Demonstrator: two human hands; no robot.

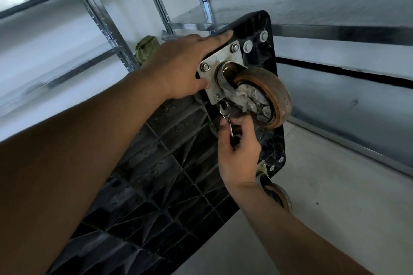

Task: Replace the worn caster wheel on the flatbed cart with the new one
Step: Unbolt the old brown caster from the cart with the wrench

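My left hand (185,65) presses the cart (178,174), fingers together; my right hand (237,154) pinches a wrench (226,116) below the wheel (268,96).

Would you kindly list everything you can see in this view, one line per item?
flatbed cart: one, black, tipped up, ribbed underside facing the camera
worn caster wheel: one, orange-brown tread, on a silver plate at the cart's upper corner
plate nuts: three visible, silver, at the plate's corners
second caster: one, orange-brown, at the cart's lower corner, partly hidden by the right wrist
wrench: one, silver, at the plate's lowest nut
shelving rack: one, grey metal, behind the cart
bundle: one, olive green, beside a rack post
left hand: presses on the cart beside the plate
right hand: holds the wrench
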